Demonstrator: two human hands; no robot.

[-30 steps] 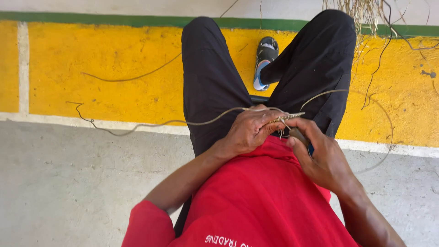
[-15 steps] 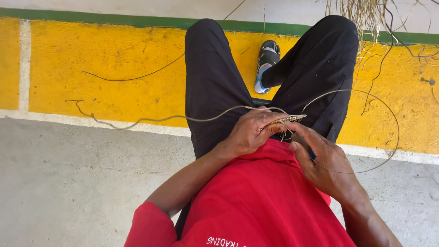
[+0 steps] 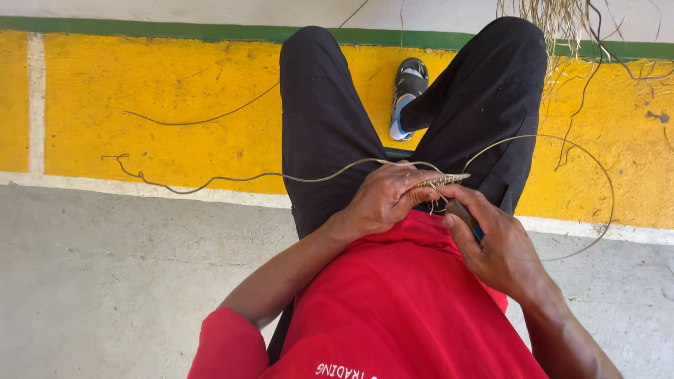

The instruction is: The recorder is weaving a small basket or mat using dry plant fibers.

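**In the lap of the seated person: a thin plaited strip, pinched and worked with a small tool**

Over the black trousers (image 3: 330, 119), just above the red shirt (image 3: 400, 295), the left hand (image 3: 382, 200) is clenched on a narrow woven strip (image 3: 442, 182), its fingers (image 3: 414, 184) pinching the near end; the right hand (image 3: 495, 242) is closed round a small dark tool (image 3: 463, 214), whose tip I cannot make out, just beside the strip; long fibre strands (image 3: 232, 179) trail left from the strip over the yellow painted band (image 3: 175, 77) of the floor, and another loops wide to the right (image 3: 604, 189); a bundle of dry fibres (image 3: 554, 21) hangs at the top, and a sandalled foot (image 3: 409, 84) shows between the knees.

As I judge it, the loose strands could snag under a leg or tangle with the hanging bundle; the tool works very near the pinching fingers and might slip onto them; a slack pinch could let the plait loosen.
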